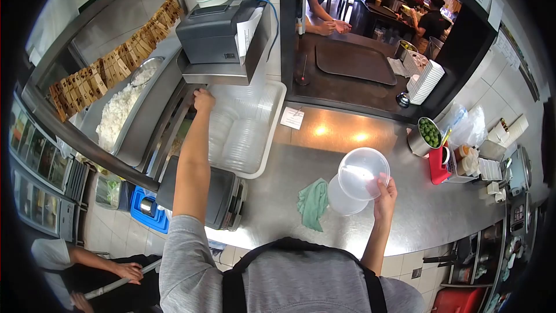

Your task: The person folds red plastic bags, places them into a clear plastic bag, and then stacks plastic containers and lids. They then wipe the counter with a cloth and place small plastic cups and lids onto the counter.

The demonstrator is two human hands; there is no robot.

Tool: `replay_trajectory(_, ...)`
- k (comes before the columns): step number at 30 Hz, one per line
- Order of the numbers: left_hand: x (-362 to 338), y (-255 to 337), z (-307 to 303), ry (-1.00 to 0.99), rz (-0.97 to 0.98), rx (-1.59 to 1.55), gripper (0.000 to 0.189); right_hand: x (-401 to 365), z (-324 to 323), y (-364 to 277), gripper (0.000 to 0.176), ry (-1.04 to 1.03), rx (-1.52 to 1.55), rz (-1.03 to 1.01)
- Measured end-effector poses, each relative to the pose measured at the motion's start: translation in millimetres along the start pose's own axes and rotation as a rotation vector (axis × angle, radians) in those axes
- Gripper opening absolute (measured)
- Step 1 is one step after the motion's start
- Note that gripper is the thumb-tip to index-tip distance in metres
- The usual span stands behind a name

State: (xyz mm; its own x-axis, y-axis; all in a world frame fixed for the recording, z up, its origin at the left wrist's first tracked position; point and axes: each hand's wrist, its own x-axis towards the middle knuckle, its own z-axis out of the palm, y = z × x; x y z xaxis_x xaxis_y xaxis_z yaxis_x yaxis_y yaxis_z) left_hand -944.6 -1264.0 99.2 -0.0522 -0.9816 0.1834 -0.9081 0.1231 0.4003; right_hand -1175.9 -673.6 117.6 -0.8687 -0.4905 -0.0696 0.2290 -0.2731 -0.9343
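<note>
My right hand (384, 191) grips the rim of a round clear plastic tub (362, 168), thumb on the near side, above the steel counter. A second round translucent tub (346, 202) overlaps it from below in this view. Left of them lies a crumpled green cloth (313, 204). My left hand (203, 99) is stretched far forward under the printer shelf, fingers curled at the corner of a white tray (277, 117). Stacks of clear plastic lids or tubs (246, 139) fill that tray. What the left fingers hold, if anything, is hidden.
A printer (217, 32) stands on a shelf above my left hand. Left is a rice-filled container (124, 107) behind a rail with clipped wooden tags (110, 66). A pot of green limes (429, 133) stands right. Another person's hands (130, 272) hold a pole at lower left.
</note>
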Motion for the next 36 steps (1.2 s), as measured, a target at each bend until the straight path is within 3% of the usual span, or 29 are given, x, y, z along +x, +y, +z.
replay_trajectory(5, -1, 4, 4, 0.002, -0.046, 0.018, 0.039, -5, 7, -6, 0.02, -0.059, 0.069, -0.009)
replay_trajectory(9, -7, 26, -50, 0.017, 0.016, -0.129, 0.033, -2, 5, -5, 0.02, -0.101, -0.148, -0.241)
replay_trajectory(10, -10, 28, -57, 0.128, 0.035, -0.225, 0.026, 0, 12, -10, 0.02, -0.131, -0.23, -0.295)
replay_trajectory(13, -9, 12, -62, 0.282, 0.576, -0.119, 0.025, 13, 50, -18, 0.024, -0.253, -0.545, -0.556)
replay_trajectory(15, -28, 16, -78, 0.427, 0.711, -0.047, 0.026, 31, 89, -19, 0.029, -0.363, -0.734, -0.85)
replay_trajectory(17, -50, 18, -90, 0.565, 0.871, 0.012, 0.027, 54, 130, -9, 0.031, -0.415, -0.751, -0.974)
replay_trajectory(19, -67, 17, -97, 0.704, 1.057, 0.059, 0.027, 80, 168, 2, 0.033, -0.443, -0.75, -1.038)
replay_trajectory(22, -87, 24, -106, 0.695, 1.135, 0.081, 0.028, 123, 211, 26, 0.034, -0.455, -0.763, -1.083)
replay_trajectory(28, -78, 46, -73, 0.662, 1.041, 0.093, 0.025, 121, 238, 33, 0.037, -0.441, -0.664, -0.983)
replay_trajectory(33, -34, 89, -23, 0.537, 0.878, -0.184, 0.026, 99, 206, 25, 0.036, -0.351, -0.577, -0.892)
replay_trajectory(36, -35, 109, -36, 0.376, 0.819, -0.167, 0.028, 102, 174, 12, 0.033, -0.272, -0.579, -0.894)
